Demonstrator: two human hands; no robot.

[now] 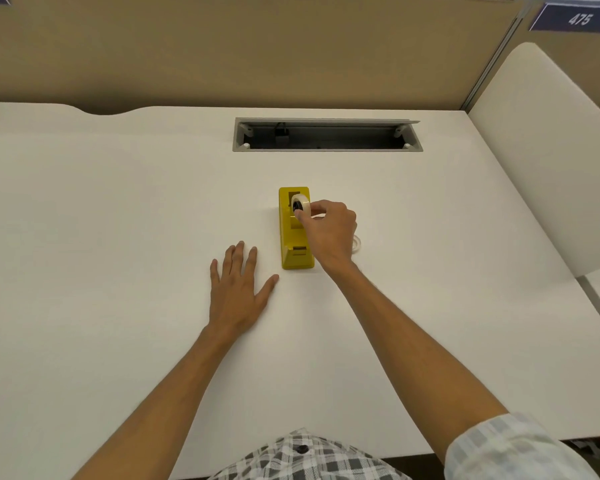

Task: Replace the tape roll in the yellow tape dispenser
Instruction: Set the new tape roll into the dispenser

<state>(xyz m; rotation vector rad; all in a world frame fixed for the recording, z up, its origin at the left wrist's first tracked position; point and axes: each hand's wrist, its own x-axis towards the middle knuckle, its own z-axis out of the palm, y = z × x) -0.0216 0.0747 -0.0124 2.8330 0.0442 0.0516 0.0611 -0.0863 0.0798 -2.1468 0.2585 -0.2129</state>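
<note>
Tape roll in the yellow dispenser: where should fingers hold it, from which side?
Pinch the tape roll by its rim from the right, as the right hand does. It stands on edge in the yellow dispenser, whose walls cover its lower half.

A single wide-angle view comes from the person's head, looking forward and steeply down over the white desk [118,202]. It faces the tan partition [222,57] at the desk's far edge. Both forearms reach in from the bottom edge, close to the lens; straight lines bow toward the edges.
</note>
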